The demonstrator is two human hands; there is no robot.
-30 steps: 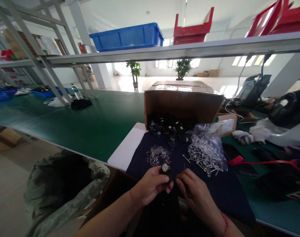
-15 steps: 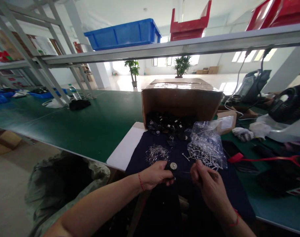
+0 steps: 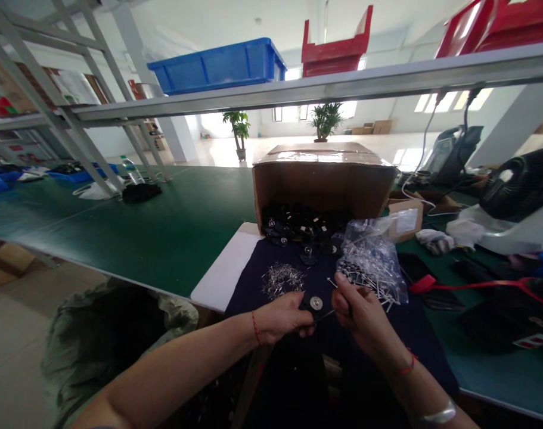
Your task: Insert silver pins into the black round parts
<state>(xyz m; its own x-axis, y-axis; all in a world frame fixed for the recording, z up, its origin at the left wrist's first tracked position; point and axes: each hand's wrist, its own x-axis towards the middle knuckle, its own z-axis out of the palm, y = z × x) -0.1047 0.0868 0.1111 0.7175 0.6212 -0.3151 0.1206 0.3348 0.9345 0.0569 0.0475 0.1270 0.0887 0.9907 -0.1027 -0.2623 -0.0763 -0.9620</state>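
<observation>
My left hand (image 3: 285, 314) is closed around a small black part with a round silver disc (image 3: 316, 303) on it. A thin metal tool (image 3: 326, 314) reaches from my right hand (image 3: 359, 305) to the lower edge of that part. My right fingers are wrapped round the tool's other end, so its handle is hidden. Just beyond my left hand lies a heap of small silver metal pieces (image 3: 282, 280) on a dark blue cloth (image 3: 248, 286). Beyond my right hand, long nail-like metal pins (image 3: 387, 293) spill from a clear plastic bag (image 3: 373, 238).
A cardboard box (image 3: 325, 156) lies open towards me, with many black parts (image 3: 293, 223) in it. White board (image 3: 224, 262) sits at the cloth's left. At the right are a fan (image 3: 521, 190) and a red strap (image 3: 477, 286). A shelf (image 3: 235, 98) crosses above.
My right hand has turned and risen slightly to the left, and the tool now slants up from the part. My left hand stays nearly in place, still gripping the part.
</observation>
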